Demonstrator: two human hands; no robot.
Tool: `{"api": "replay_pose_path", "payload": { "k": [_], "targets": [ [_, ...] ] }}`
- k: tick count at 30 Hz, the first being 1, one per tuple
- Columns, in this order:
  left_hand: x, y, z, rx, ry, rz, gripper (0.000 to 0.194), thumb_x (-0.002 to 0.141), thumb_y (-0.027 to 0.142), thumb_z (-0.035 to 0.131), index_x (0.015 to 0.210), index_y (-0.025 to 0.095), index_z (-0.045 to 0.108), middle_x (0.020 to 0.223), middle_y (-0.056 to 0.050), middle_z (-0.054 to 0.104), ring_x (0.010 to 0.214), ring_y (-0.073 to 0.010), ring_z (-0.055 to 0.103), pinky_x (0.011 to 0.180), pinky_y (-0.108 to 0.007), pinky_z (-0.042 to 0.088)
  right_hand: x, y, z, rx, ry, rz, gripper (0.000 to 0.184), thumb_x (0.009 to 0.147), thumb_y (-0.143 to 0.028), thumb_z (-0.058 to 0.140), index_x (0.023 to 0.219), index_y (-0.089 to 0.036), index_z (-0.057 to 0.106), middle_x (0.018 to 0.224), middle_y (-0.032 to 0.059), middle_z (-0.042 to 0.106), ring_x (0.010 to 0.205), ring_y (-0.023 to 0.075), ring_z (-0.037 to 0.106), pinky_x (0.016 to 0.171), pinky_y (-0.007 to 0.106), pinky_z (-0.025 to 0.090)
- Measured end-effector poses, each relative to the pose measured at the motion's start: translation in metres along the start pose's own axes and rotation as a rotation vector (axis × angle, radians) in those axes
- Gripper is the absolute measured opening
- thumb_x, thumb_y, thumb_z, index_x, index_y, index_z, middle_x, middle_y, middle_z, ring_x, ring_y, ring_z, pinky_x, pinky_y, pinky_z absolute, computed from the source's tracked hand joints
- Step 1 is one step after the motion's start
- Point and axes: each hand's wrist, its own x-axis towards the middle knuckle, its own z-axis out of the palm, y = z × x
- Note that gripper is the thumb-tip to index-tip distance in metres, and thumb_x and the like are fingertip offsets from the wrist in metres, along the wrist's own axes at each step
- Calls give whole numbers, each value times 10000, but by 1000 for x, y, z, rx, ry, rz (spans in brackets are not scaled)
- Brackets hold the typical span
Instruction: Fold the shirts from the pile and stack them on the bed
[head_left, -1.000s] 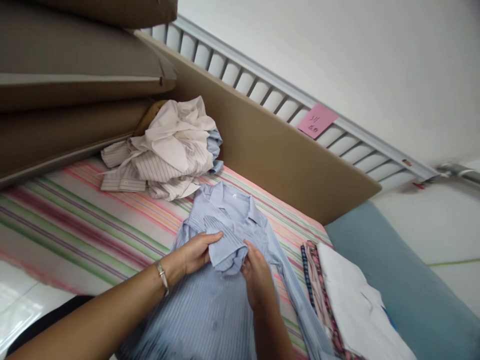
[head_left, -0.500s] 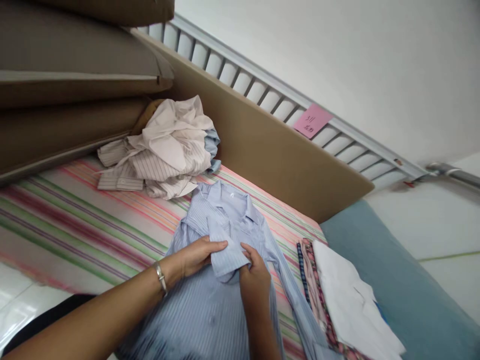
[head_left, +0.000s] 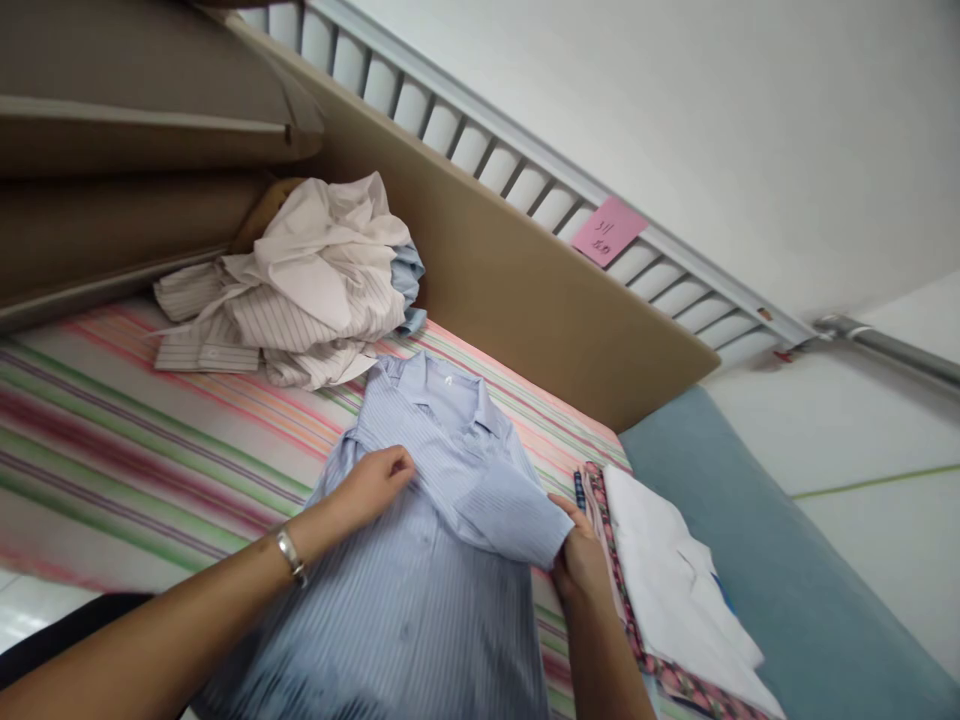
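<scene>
A light blue striped shirt (head_left: 420, 600) lies flat, collar away from me, on a bed with a striped sheet (head_left: 150, 440). My left hand (head_left: 371, 485) rests with curled fingers on the shirt near its left shoulder, pinching the fabric. My right hand (head_left: 577, 560) grips the cuff end of a sleeve (head_left: 510, 515) that lies folded across the shirt's front, pulled to the right edge.
A crumpled heap of white and striped shirts (head_left: 300, 290) lies beyond the blue one. A stack of folded garments (head_left: 675, 600) sits at the right on a blue surface (head_left: 787, 600). A brown headboard (head_left: 525, 290) and brown cushions (head_left: 112, 150) bound the bed.
My right hand has drawn the sleeve end from the shirt's middle out to the right, stretching it flat. My left hand has stayed on the shirt near its left shoulder.
</scene>
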Motion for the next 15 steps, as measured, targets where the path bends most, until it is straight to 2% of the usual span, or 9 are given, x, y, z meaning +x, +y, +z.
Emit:
{"api": "replay_pose_path", "payload": {
  "k": [3, 7, 9, 12, 15],
  "targets": [
    [-3, -1, -5, 393, 41, 123, 211, 827, 226, 488, 972, 160, 625, 986, -79, 651, 983, -220, 549, 885, -345, 399, 16, -2, -18, 8, -55, 36, 303, 465, -234, 704, 750, -229, 603, 659, -15, 676, 633, 191, 632, 580, 302, 498],
    [-2, -7, -8, 718, -21, 83, 257, 829, 246, 513, 1038, 175, 645, 1126, -108, 609, 1097, -265, 509, 954, -389, 367, 36, 4, -43, -10, -148, 106, 250, 481, -228, 732, 670, -226, 568, 629, -36, 660, 659, 183, 634, 573, 271, 492],
    [-1, -11, -10, 808, -52, 48, 262, 836, 273, 506, 1039, 191, 652, 1135, -112, 606, 1091, -279, 517, 946, -409, 373, 42, 11, -53, -17, -187, 164, 271, 467, -191, 746, 678, -212, 578, 622, -31, 661, 630, 170, 630, 561, 254, 486],
    [1, -12, -12, 880, -60, 18, 272, 848, 306, 490, 1049, 214, 649, 1137, -111, 606, 1076, -286, 532, 918, -418, 392, 44, 20, -60, 9, -164, 193, 390, 477, -165, 744, 841, -219, 615, 720, -19, 696, 656, 158, 644, 603, 257, 502],
    [-1, -9, -14, 907, -41, 0, 281, 849, 311, 487, 1072, 220, 632, 1135, -106, 603, 1072, -276, 537, 907, -402, 400, 39, 22, -56, 74, -84, 237, 373, 592, -308, 712, 937, -225, 596, 792, 13, 711, 707, 168, 663, 635, 278, 515]
  ]
}}
